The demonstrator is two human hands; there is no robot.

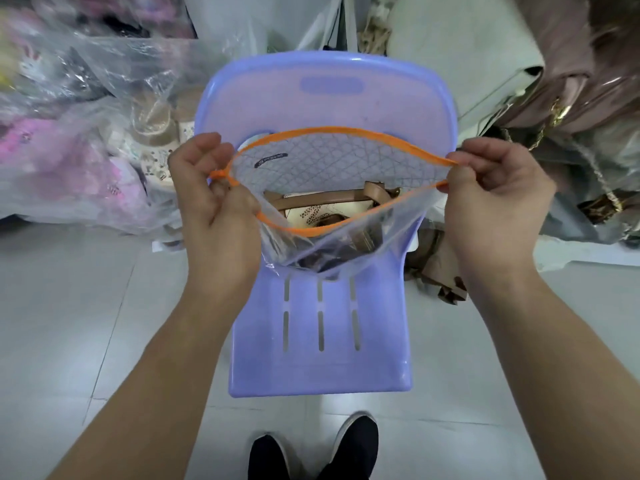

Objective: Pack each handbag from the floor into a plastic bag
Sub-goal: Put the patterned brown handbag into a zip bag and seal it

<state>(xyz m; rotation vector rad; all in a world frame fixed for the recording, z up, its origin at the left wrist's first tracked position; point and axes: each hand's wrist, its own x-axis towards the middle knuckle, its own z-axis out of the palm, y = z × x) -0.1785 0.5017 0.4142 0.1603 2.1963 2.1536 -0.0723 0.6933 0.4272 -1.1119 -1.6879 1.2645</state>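
Left hand (211, 202) and right hand (498, 195) each keep a pinching grip on the orange-rimmed plastic bag (332, 251), held open above a purple chair (322, 362); a tan handbag (329, 206) sits inside

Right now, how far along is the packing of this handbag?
Done: a tan-strapped handbag sits inside the clear plastic bag, held over the purple chair. In hand: the left hand and right hand pinch the orange rim at opposite ends, with the mouth open and not sealed. Left: closing it. A brown bag beside the chair looks unwrapped on the floor.
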